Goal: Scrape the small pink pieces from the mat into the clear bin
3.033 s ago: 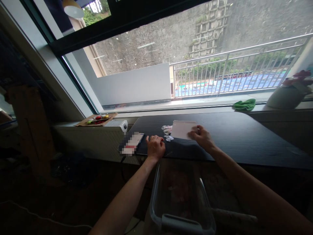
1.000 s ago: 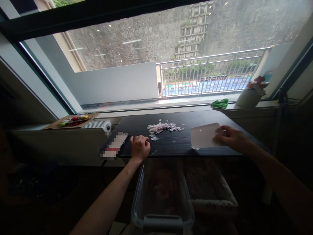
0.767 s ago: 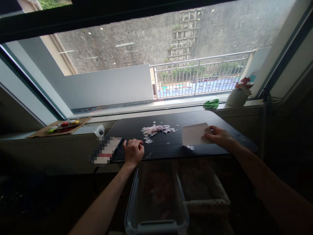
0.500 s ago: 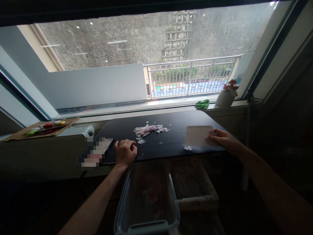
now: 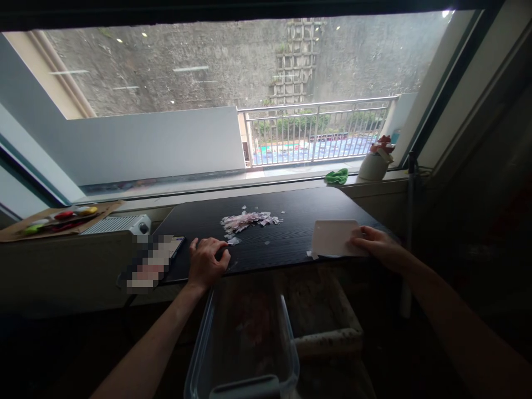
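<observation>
My right hand (image 5: 380, 246) grips a flat pale rectangular card (image 5: 334, 238) by its right edge. The card's lower edge is down at the front of the black tabletop (image 5: 270, 256), beside a small white scrap (image 5: 311, 255). At the table's front edge rests my left hand (image 5: 208, 259), palm down, fingers loosely bent and thumb apart, with nothing seen in it. Beyond it lies a heap of small torn paper pieces (image 5: 249, 220), with a few strays around it.
A clear plastic bin (image 5: 293, 338) stands below the table's front edge, with a worn, pale-rimmed box (image 5: 328, 338) to its right. A phone (image 5: 177, 249) lies left of my left hand. On the sill are a green cloth (image 5: 336, 176) and a pale container (image 5: 373, 166).
My right hand has lowered the card slightly towards the table's front edge, so it now covers part of the small scraps there. The view has shifted a little; my left hand stays put.
</observation>
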Demonstrator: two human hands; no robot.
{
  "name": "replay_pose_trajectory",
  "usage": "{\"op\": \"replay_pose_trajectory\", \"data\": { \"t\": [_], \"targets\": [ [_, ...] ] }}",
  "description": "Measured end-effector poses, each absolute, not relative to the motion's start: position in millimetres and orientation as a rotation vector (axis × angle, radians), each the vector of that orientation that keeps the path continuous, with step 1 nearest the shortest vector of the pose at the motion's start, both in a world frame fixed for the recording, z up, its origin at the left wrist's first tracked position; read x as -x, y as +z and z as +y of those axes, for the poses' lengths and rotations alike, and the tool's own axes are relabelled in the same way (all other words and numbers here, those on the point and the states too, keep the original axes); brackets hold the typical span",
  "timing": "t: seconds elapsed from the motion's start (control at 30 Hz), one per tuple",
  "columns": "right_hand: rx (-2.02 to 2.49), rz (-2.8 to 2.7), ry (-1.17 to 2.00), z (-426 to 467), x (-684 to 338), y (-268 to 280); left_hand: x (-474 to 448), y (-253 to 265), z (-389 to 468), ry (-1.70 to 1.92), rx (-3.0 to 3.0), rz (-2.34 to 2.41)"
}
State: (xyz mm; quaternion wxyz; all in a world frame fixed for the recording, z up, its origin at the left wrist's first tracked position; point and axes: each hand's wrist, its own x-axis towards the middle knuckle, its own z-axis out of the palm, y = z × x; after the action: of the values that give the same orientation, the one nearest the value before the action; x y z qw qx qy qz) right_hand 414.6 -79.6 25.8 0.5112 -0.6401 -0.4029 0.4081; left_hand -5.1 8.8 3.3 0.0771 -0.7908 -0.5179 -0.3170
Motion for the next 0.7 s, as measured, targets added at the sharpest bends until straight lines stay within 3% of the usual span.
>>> {"op": "replay_pose_trajectory", "data": {
  "t": [0.5,0.7],
  "targets": [
    [1.521,-1.031,0.895,-81.5,-403.5,33.0,4.9,3.8,9.3,-0.926,2.371,-1.578],
    [1.542,-0.983,1.037,-79.0,-396.1,34.0,4.9,3.4,9.7,-0.932,2.367,-1.571]
  ]
}}
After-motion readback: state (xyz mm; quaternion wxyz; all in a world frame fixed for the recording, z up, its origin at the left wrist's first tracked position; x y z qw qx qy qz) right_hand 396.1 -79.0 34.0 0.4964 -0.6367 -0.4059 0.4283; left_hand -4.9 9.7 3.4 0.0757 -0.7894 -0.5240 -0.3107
